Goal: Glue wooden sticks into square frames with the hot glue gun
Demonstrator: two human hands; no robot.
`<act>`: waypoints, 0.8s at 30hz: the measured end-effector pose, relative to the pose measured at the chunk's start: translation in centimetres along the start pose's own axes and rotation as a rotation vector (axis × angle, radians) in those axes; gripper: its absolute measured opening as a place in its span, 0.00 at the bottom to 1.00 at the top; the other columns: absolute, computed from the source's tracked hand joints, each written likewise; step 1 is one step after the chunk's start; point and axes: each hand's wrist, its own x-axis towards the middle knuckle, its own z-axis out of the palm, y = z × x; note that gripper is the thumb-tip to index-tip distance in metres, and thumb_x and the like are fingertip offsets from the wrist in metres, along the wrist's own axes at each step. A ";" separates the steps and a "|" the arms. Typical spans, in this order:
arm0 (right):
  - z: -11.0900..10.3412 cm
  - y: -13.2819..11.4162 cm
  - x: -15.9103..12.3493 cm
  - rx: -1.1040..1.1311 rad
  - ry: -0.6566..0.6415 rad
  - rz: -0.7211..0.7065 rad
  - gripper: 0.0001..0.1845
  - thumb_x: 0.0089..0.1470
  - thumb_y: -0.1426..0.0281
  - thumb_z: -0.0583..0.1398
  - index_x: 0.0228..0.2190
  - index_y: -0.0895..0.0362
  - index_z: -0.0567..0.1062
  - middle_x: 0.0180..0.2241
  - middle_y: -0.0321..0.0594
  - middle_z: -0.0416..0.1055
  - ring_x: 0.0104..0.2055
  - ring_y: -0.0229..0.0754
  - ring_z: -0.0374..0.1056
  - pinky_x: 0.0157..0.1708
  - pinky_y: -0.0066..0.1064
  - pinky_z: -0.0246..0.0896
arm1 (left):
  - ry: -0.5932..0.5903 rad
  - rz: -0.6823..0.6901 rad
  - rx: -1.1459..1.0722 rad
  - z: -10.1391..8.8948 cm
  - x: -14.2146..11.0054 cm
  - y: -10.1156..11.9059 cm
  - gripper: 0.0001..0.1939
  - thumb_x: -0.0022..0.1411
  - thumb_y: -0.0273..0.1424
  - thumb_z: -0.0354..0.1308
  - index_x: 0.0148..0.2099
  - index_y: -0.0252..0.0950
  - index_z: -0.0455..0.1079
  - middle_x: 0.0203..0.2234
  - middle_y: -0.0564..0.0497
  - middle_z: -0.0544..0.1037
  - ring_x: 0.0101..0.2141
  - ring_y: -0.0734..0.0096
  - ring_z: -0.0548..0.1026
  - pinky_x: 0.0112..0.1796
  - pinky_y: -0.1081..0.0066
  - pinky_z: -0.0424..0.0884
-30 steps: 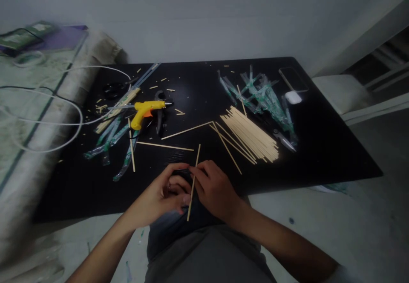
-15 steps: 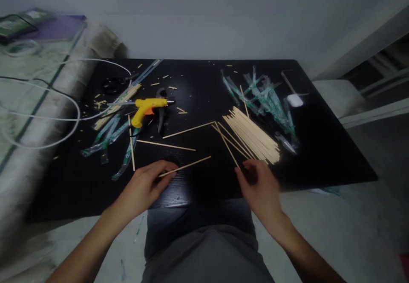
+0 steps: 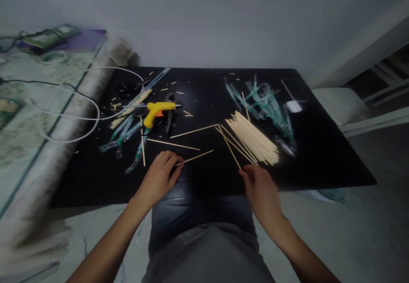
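Lower ctr, your L hand (image 3: 161, 174) pinches a stick (image 3: 200, 156), your R hand (image 3: 263, 193) a 2nd stick (image 3: 230, 148) by its near end. A few're laid out, most unused in the pile (image 3: 252, 140) rt of ctr; can't tell if any're joined.

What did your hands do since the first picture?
The right hand let go of the first stick and moved right, fingertips now at another stick's near end. The left hand kept the first stick, now turned to slant rightward. The glue gun and pile stayed put.
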 end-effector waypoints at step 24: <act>-0.8 -1.0 0.7 -0.231 -0.141 0.040 0.31 0.74 0.47 0.43 0.27 0.51 0.67 0.23 0.42 0.71 0.23 0.46 0.68 0.24 0.36 0.57 | 0.009 -0.075 -0.068 0.3 0.8 0.0 0.09 0.75 0.31 0.52 0.43 0.39 0.73 0.36 0.49 0.77 0.38 0.62 0.75 0.43 0.60 0.72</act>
